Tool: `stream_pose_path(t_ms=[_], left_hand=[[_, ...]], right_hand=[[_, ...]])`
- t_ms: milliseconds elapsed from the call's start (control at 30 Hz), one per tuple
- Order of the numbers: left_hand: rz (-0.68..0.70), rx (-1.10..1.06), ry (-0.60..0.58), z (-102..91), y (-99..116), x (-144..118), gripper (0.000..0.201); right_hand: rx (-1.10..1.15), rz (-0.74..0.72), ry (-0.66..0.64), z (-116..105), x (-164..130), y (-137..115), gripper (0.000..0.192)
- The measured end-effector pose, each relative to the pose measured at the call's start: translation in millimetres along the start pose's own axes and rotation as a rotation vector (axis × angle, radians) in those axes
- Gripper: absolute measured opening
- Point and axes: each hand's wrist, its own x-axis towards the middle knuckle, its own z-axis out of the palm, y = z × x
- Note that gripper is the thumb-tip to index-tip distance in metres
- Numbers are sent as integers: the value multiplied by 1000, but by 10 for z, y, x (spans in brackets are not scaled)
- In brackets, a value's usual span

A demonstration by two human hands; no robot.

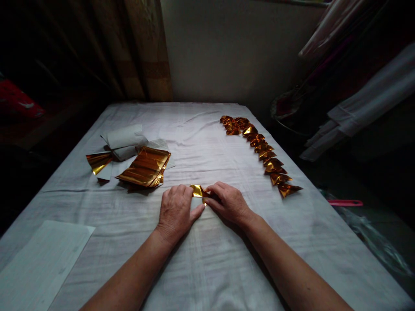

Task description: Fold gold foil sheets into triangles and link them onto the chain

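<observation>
A small piece of gold foil paper (197, 190) lies on the white cloth (207, 268) at the middle of the table, partly folded. My left hand (177, 211) presses down on its left part, fingers flat. My right hand (228, 201) pinches its right edge with thumb and fingers. Most of the piece is hidden under the two hands.
A stack of gold foil sheets (145, 166) lies to the left, with a folded white paper bundle (125, 141) and a loose gold piece (98, 162) behind it. A row of several folded gold pieces (262, 151) runs along the right side. A white sheet (39, 263) lies at the near left.
</observation>
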Motion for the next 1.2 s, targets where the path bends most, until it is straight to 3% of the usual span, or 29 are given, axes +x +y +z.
stream_pose_path(t_ms=[233,400,467,567,833,1067,1200], left_hand=[[122,-438,-19,-72,-445,-20,35],[51,-617,-36,-82,-662,9,24],[32,-616,-21,-74,-668,9,18],[107,-616,-13,-82,-648,-12,7],[198,-577,-77,-192,-676,-170,10],[328,-439,14,-130,-629,-168,16],[367,-357,17,-126,-618,-162,16]], right_hand=[[-9,-36,85,51,-51,-8,9],[-46,-60,108,64,-65,-9,3],[-62,-65,108,70,-68,-9,6],[-69,-81,90,67,-71,-18,10],[-36,-133,54,26,-68,-48,17],[-17,-162,37,-19,-91,-73,10],[-10,-166,14,-54,-90,-82,15]])
